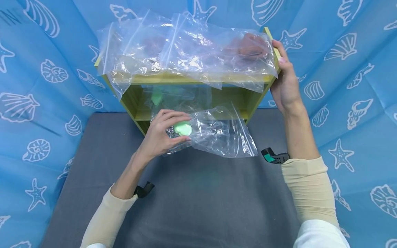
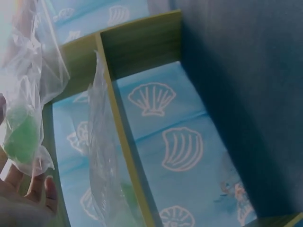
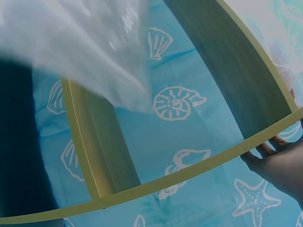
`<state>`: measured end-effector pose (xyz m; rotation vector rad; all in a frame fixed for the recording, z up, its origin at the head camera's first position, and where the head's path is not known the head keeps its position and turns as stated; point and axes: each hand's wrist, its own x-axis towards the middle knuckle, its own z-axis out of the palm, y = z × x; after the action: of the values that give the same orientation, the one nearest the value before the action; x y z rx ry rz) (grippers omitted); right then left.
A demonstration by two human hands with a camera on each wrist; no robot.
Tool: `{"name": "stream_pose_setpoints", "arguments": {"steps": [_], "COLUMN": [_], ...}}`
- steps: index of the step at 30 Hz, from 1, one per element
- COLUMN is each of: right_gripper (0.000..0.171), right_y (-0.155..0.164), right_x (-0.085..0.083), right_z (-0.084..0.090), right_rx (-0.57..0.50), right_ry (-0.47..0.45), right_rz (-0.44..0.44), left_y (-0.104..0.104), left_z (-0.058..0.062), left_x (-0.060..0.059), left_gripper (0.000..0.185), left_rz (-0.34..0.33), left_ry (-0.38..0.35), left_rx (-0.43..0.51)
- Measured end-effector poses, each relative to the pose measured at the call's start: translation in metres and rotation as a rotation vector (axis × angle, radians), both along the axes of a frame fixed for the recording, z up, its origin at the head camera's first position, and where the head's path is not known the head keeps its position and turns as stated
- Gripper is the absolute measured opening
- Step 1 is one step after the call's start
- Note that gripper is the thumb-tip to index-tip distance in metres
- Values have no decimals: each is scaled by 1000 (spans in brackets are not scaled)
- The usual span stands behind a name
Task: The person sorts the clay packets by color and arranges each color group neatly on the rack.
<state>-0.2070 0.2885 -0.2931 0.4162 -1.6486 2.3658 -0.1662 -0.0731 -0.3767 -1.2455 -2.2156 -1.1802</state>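
Head view: a bag (image 1: 217,134) with a green piece (image 1: 183,128) is pinched by the left hand (image 1: 161,134) before the shelf (image 1: 198,80), whose corner is gripped by the right hand (image 1: 285,86).

Left wrist view: the bag (image 2: 23,109) looks light, limp and slippery, best held at the piece.

Right wrist view: fingers (image 3: 274,146) are curled round the shelf edge (image 3: 189,172).

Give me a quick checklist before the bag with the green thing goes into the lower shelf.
1. Left hand grips the clear bag with the green piece: ok.
2. Right hand steadies the green shelf unit at its top right corner: ok.
3. Lower shelf has room: cannot tell, another bag already lies inside.
4. Bags on top settled: not ok, they overhang the front edge.
5. Held bag's zip sealed: cannot tell.
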Motion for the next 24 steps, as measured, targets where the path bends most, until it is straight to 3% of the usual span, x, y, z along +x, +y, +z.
{"name": "stream_pose_setpoints", "arguments": {"steps": [14,19,24], "right_gripper": [51,51,52], "right_y": [1,2,2], "right_x": [-4,-3,1], "right_z": [6,6,0], "right_rx": [6,23,36], "right_ry": [9,0,-9], "right_rz": [-7,-2,-3], "left_y": [35,44,49], "left_z": [21,24,20], "left_x": [-57,-77,-89], "left_gripper": [51,51,55], "left_rz": [89,137,161], "left_ry": [-52,-159,-270], "left_rx": [-6,-84,-129]}}
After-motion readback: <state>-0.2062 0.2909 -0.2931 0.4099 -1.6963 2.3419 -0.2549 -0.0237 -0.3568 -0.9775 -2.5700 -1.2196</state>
